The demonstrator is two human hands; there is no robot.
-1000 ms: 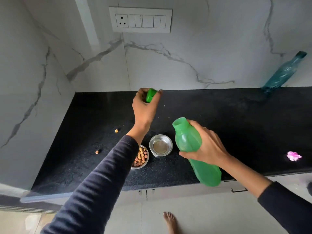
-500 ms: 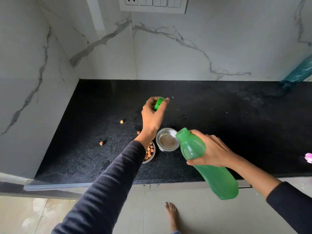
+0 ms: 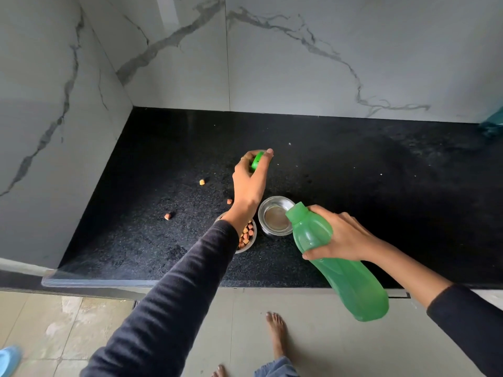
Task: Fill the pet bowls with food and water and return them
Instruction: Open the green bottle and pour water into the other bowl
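Walls (image 3: 299,63): glossy white marble, grey veins. Desk (image 3: 367,164): black speckled stone, polished, square front edge. Bottle (image 3: 334,265): translucent green plastic, ribbed shoulder, uncapped, no label readable; right hand (image 3: 345,235) grip wrapped round its upper body, neck tilted over the water bowl's rim. Left hand (image 3: 251,180) grip pinches the green cap (image 3: 255,161) at the fingertips, beyond both bowls. Water bowl (image 3: 275,214): round steel, shiny, just left of the right grip; contents unclear. Food bowl (image 3: 246,238): steel, holds orange-brown kibble, under the left wrist, partly hidden. Three loose kibbles (image 3: 202,182) on the desk left of the left grip.
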